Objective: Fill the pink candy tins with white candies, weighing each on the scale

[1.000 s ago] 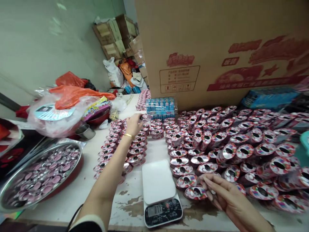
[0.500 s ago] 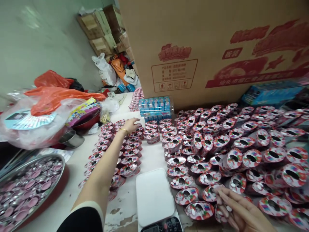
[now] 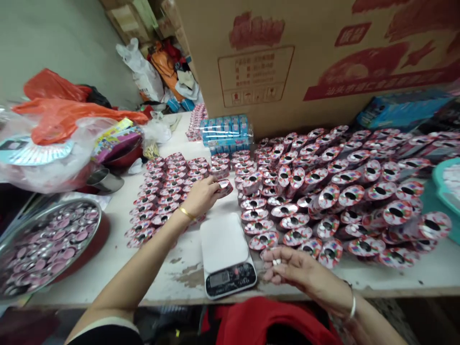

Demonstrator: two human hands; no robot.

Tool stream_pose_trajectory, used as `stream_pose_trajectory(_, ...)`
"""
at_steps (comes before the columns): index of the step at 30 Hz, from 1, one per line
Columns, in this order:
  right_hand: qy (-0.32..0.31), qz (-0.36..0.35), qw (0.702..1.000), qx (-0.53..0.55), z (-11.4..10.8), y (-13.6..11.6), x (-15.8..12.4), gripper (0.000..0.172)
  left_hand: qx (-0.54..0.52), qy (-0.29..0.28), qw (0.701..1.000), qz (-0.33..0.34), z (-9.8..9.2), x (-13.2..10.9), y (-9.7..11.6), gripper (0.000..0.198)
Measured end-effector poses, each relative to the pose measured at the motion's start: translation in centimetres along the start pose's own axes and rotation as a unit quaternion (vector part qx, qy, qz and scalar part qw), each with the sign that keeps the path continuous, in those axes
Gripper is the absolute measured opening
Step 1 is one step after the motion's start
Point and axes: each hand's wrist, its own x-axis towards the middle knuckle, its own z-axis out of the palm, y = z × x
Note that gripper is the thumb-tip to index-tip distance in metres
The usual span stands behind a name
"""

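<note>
Our left hand (image 3: pixel 201 197), fingers closed on a round pink-patterned tin (image 3: pixel 224 188) over the table (image 3: pixel 424 275), our right hand (image 3: pixel 298 270), fingers curled narrowly around white candies (image 3: pixel 276 262), just beside the digital scale (image 3: pixel 226 254), further tins (image 3: pixel 294 223) in rows between.

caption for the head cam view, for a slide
Left hand holds a round patterned container while right hand pinches small white pieces beside a digital scale.

The cardboard carton (image 3: pixel 287 72) bears red 汕头市 lettering; the kitchen scale (image 3: pixel 227 282) display is unreadable.
</note>
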Motion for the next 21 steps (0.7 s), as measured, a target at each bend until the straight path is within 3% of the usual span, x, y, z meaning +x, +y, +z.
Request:
stream_pose_trajectory(4,0.009,0.005,0.996,-0.085,-0.1,0.8,0.3,0.035,-0.058,-0.049,0.997,-0.004,-2.2,-6.1,4.4,0.013)
stream_pose_trajectory(8,-0.01,-0.02,0.988,-0.15,0.4,1.4,0.7,0.035,-0.092,-0.052,0.994,-0.025,-0.9,-9.7,7.1,0.024)
stream_pose_trajectory(13,-0.005,-0.033,0.988,-0.149,1.6,1.5,0.8,0.032,-0.15,0.058,0.985,-0.067,0.9,-12.5,7.1,0.051)
stream_pose_trajectory(17,0.018,-0.033,0.985,-0.17,2.1,1.5,0.9,0.033,-0.197,0.143,0.95,-0.194,2.4,-16.6,6.7,0.028)
stream_pose_trajectory(21,0.039,-0.046,0.975,-0.215,2.8,1.2,1.4,0.03,-0.219,0.175,0.915,-0.289,5.8,-20.9,7.3,0.023)
